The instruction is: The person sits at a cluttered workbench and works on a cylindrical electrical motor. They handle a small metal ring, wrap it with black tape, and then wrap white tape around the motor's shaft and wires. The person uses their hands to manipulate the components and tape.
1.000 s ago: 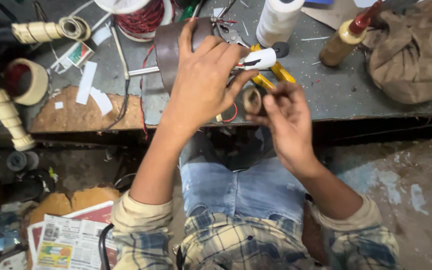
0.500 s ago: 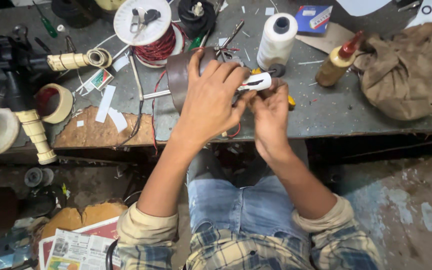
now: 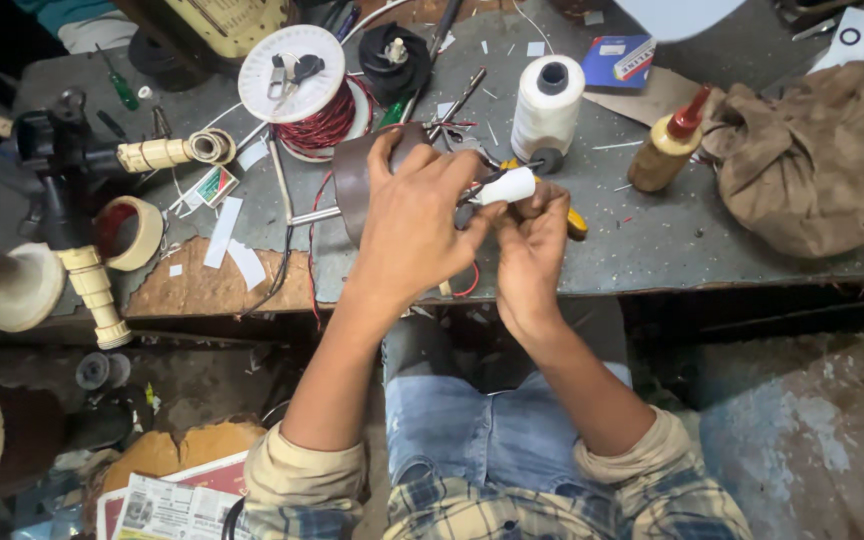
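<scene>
The brown ring-shaped coil [image 3: 354,178] stands on edge at the centre of the frame, on the grey desk [image 3: 652,240], just above the near edge. The left hand [image 3: 414,225] is curled over it, fingers spread across its top rim and gripping it. Just to the right, the right hand [image 3: 530,245] is closed in a pinch around a small white tube [image 3: 508,186] that lies between the two hands, touching the left fingertips; what sits under the right palm is hidden, apart from a bit of yellow showing at its right side.

From largest to smallest around them: one crumpled brown cloth bag [image 3: 810,160] at the right of the frame; one white spool wound with red wire [image 3: 307,90] at upper centre-left, with a small pair of scissors lying on its flat top; one cone of white thread [image 3: 546,106] standing upright above the right hand; one tan roll of tape [image 3: 132,233] at left; one amber glue bottle with a red nozzle [image 3: 668,148], tilted, between the thread and the bag; one blue box [image 3: 616,62] at upper right of centre.
</scene>
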A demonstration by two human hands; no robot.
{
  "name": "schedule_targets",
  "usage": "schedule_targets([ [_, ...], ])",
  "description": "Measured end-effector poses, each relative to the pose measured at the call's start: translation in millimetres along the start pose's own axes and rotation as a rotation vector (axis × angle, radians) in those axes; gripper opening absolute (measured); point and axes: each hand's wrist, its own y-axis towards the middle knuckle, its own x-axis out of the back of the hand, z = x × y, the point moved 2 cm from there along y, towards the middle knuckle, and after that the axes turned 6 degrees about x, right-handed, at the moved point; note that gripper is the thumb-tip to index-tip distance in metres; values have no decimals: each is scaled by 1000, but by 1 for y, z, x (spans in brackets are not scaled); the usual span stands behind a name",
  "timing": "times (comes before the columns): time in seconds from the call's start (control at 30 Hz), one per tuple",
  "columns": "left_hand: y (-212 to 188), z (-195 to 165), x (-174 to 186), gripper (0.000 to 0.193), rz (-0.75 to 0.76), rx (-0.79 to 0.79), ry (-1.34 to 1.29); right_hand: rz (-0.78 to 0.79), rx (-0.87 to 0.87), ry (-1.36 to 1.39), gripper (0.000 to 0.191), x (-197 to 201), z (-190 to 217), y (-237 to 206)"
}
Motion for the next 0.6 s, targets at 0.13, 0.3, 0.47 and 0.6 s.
schedule_targets([
  [0.13,0,-2,4,28,-37,-11,-70,12,30,15,36,0,0,-4],
  [0.3,-1,-3,4,26,-47,12,-73,16,17,-14,35,0,1,-8],
  [0.47,-2,-5,6,28,-57,-11,-72,0,-3,-54,38,0,-1,-4],
  [0.6,-1,-6,7,27,-31,-2,-66,-49,-27,0,40,-2,-6,2],
])
